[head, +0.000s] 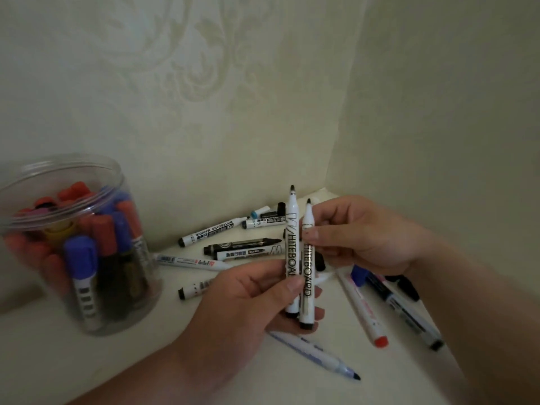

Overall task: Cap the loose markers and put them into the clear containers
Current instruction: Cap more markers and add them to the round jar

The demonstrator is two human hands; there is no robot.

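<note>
The fingers (293, 283) of your left hand (257, 296) curl round the lower barrels of two whiteboard markers, thumb pressed on the first marker (290, 249), with the second marker (306, 271) touching it on the right. Your right hand (365, 235) pinches the second marker's neck between thumb and forefinger. Both markers stand nearly upright, long axes parallel, bare black tips up and tail ends down in your left palm. Neither wears a cap, so capping looks like the step in hand. The tips sit directly above your left fingers and just beside your right fingertips, so the right hand is the nearer one to bring a cap down along that axis. A blue cap (358, 274) lies just under your right wrist; I cannot tell whether a black one is within reach. The clear container (117, 173), mouth open and packed with capped markers, stands well to the left, on your left hand's side. Loose markers (216, 230) litter the table (163, 331) between and behind your hands, and the wall (344, 127) corner closes in behind; the open room is above and toward you
</note>
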